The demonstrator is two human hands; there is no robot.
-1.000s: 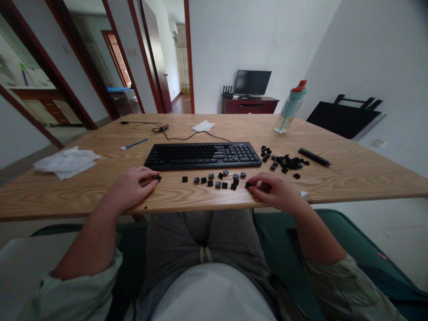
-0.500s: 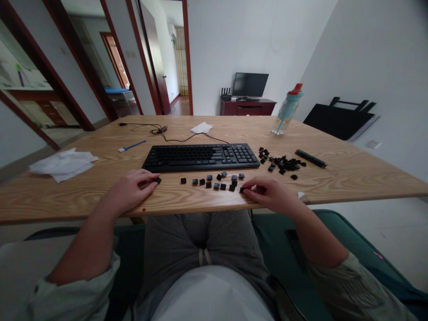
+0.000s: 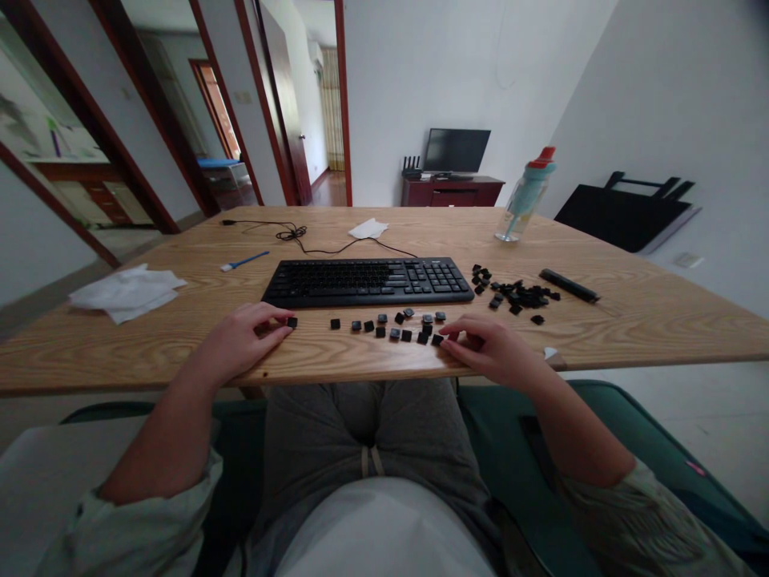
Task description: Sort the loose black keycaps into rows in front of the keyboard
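Note:
A black keyboard [image 3: 368, 280] lies on the wooden table [image 3: 360, 365] in front of me. Several loose black keycaps [image 3: 390, 324] form a row between it and the table's near edge. My left hand [image 3: 243, 340] rests on the table with curled fingers, its fingertips touching a single keycap [image 3: 291, 322] at the row's left end. My right hand [image 3: 489, 349] lies palm down at the row's right end, fingers bent, fingertips against a keycap [image 3: 437, 340].
A heap of keycaps [image 3: 517, 293] and a long black bar [image 3: 568, 285] lie right of the keyboard. A teal bottle [image 3: 526, 194] stands behind them. White tissues [image 3: 125, 292], a blue brush [image 3: 243, 260] and the keyboard cable [image 3: 294, 233] lie at left and back.
My right hand slid slightly left along the row with its keycap. My left hand stayed on its keycap. The view shifted a little.

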